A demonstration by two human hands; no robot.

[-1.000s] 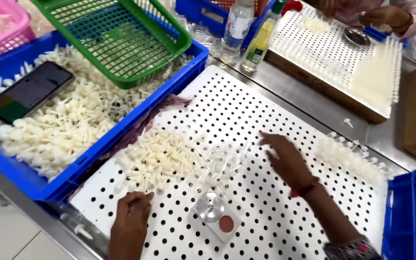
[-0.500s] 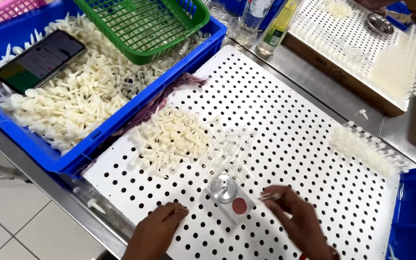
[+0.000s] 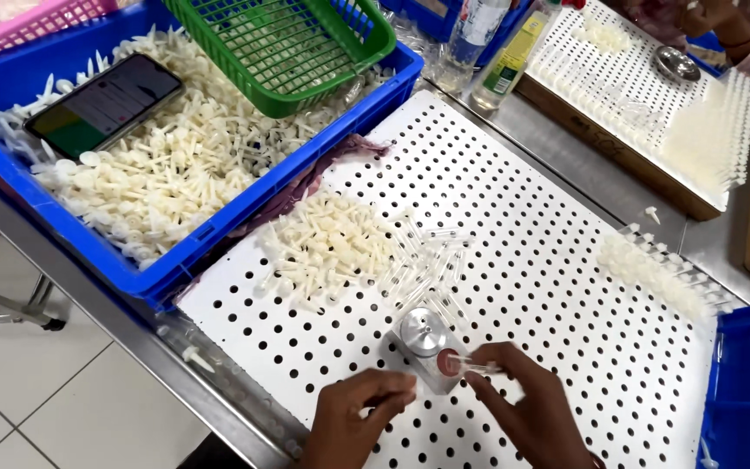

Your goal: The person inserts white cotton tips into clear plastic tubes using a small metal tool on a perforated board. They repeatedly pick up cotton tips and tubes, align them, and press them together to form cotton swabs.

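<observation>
Two hands at near edge of white perforated board (image 3: pixel 566 217). Right hand (image 3: pixel 531 412) pinches one clear tube (image 3: pixel 475 366) over the red spot of one small metal device (image 3: pixel 427 343). Left hand (image 3: pixel 353 417) loosely curled, fingertips just beside device, holding nothing visible. One pile of white plastic pegs (image 3: pixel 327 243) far-left of device; loose clear tubes between. One blue crate (image 3: pixel 132 174) left, one phone (image 3: pixel 101 104) in it.

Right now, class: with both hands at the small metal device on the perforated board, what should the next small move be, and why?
Probably ease the clear tube, pinched in the right hand, onto the small metal device's red spot: its tip lies beside it, and the left hand waits close by.
</observation>
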